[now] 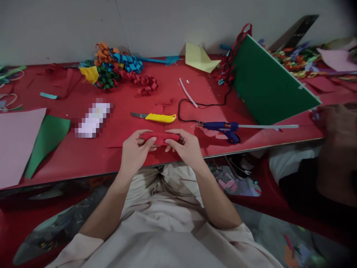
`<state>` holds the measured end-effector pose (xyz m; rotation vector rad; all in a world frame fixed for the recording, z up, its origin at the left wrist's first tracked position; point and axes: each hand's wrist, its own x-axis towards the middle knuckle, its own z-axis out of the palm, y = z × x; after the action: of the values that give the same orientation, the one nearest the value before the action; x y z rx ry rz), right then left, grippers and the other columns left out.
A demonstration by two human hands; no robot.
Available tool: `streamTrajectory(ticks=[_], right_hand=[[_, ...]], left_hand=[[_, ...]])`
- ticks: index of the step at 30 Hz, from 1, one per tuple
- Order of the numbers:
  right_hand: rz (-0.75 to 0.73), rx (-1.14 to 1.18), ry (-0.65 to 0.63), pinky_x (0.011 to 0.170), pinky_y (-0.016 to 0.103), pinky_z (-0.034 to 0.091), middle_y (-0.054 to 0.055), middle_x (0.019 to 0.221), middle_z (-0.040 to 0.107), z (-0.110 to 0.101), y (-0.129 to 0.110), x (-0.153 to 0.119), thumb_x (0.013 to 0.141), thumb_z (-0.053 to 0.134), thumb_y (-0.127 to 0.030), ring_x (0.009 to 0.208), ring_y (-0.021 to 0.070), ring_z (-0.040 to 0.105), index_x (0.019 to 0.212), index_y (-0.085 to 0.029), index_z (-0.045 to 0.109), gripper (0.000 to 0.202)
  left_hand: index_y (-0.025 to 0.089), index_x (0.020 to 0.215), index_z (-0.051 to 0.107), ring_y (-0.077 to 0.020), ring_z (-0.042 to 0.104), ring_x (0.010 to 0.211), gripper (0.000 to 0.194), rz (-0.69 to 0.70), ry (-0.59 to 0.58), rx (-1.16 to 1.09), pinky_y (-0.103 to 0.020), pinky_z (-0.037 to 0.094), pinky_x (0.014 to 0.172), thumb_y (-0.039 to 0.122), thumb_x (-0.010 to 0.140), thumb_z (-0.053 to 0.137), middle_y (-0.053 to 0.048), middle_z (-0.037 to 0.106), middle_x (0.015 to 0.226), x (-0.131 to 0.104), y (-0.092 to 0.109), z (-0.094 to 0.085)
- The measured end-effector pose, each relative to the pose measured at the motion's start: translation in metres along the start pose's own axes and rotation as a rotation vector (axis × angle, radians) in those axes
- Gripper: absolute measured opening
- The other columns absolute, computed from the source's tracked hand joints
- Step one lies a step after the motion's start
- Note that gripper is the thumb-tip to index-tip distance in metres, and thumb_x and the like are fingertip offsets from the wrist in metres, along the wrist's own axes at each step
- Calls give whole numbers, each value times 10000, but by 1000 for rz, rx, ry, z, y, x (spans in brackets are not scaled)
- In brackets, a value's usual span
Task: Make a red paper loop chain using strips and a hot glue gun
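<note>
Between my two hands is a folded strip of red paper [160, 139], held level just above the table's front edge. My left hand [137, 147] pinches its left end, thumb in front and fingers behind. At the other end, my right hand [184, 145] grips it the same way. Just beyond them lies a yellow box cutter [160, 118] with its blade pointing left. A blue hot glue gun [220, 128] rests to the right of my right hand, a long white glue stick [267, 126] sticking out of its back. A flat red sheet [119, 134] lies under my hands.
A green board [270, 85] leans at the right, with a person's arm [338, 149] beside it. Curled paper chains [125, 67] lie at the back. Pink [19, 141] and green sheets [48, 141] lie left. A black cord [206, 105] crosses behind the glue gun.
</note>
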<state>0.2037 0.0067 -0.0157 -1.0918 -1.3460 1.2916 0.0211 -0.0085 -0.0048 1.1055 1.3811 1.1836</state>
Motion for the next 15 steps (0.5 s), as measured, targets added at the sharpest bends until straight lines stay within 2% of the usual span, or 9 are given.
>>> streamTrajectory(ticks=[3, 6, 9, 12, 15], right_hand=[[26, -25, 0, 602, 251, 554, -16, 680, 719, 2, 1, 1, 833, 747, -326, 595, 146, 698, 1133, -195, 701, 330], [56, -20, -22, 614, 261, 572, -14, 717, 733, 4, 1, 3, 799, 782, -349, 616, 157, 721, 1162, -205, 677, 405], [85, 23, -30, 551, 243, 555, -29, 658, 717, 6, 3, 6, 795, 780, -360, 566, 155, 713, 1155, -196, 679, 408], [104, 69, -76, 539, 234, 561, -13, 704, 739, 3, 4, 7, 841, 732, -388, 602, 162, 743, 1144, -205, 710, 355], [116, 106, -194, 600, 256, 599, 7, 793, 775, -5, 0, 5, 904, 669, -404, 691, 178, 775, 1154, -236, 749, 312]], left_hand=[[147, 1079, 626, -215, 778, 710, 466, -33, -54, 9, -309, 672, 686, 467, 792, 808, -54, 771, 824, 1, -2, -2], [153, 1017, 632, -206, 770, 670, 412, 21, -9, 46, -288, 656, 638, 473, 810, 788, -58, 770, 838, 0, -7, 0], [177, 1013, 623, -208, 766, 649, 382, 66, 23, 119, -262, 628, 576, 491, 841, 756, -44, 763, 792, 0, -13, -1], [192, 1055, 599, -201, 740, 569, 386, 33, -81, 101, -226, 556, 469, 525, 889, 700, -22, 731, 686, 2, -14, -7], [186, 1124, 600, -175, 715, 531, 397, 12, -200, -9, -222, 537, 469, 525, 927, 658, -12, 713, 670, 2, -10, -15]])
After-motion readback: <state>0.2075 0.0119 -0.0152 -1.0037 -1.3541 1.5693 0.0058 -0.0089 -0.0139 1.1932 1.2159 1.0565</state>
